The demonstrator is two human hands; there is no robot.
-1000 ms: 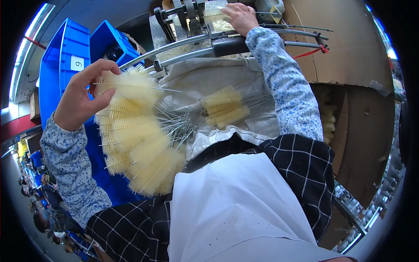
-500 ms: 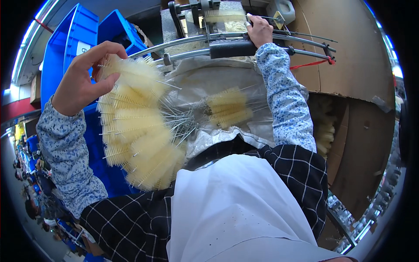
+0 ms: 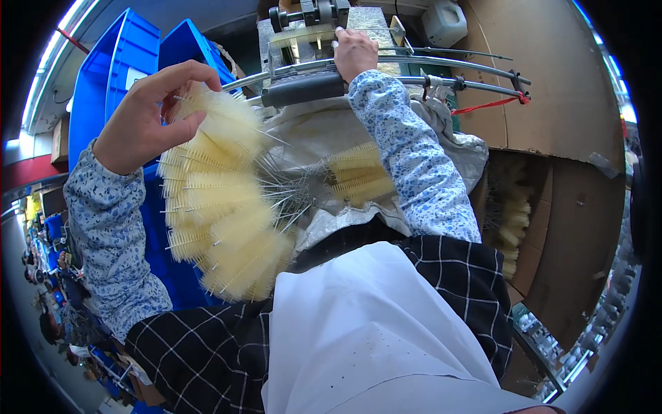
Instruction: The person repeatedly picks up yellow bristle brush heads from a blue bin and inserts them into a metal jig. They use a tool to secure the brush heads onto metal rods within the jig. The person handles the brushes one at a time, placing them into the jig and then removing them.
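A fanned heap of pale yellow, wire-stemmed bottle brushes (image 3: pixel 231 200) lies at my left, bare stems toward the middle. My left hand (image 3: pixel 155 114) curves round the top brush (image 3: pixel 224 117), thumb and index finger on either side of its bristles. Some of its other fingers are hidden behind the bristles. At the bench machine, my right hand (image 3: pixel 356 54) pinches the stem end of another brush (image 3: pixel 301 34), which lies level across the machine; the exact grip is partly hidden. Just below that hand is a dark cylindrical handle (image 3: pixel 303 91) on the metal rails (image 3: pixel 448 63).
More brushes (image 3: pixel 358 169) lie on the pale sheet over my lap, partly behind my right forearm. Blue plastic bins (image 3: pixel 127 55) stand at the left. At the right is a cardboard box (image 3: pixel 565 228) with brushes inside. A white jug (image 3: pixel 443 24) sits behind the rails.
My right hand has moved left with the brush, and the dark handle has slid left along the rails. My left hand has shifted slightly right with the top brush.
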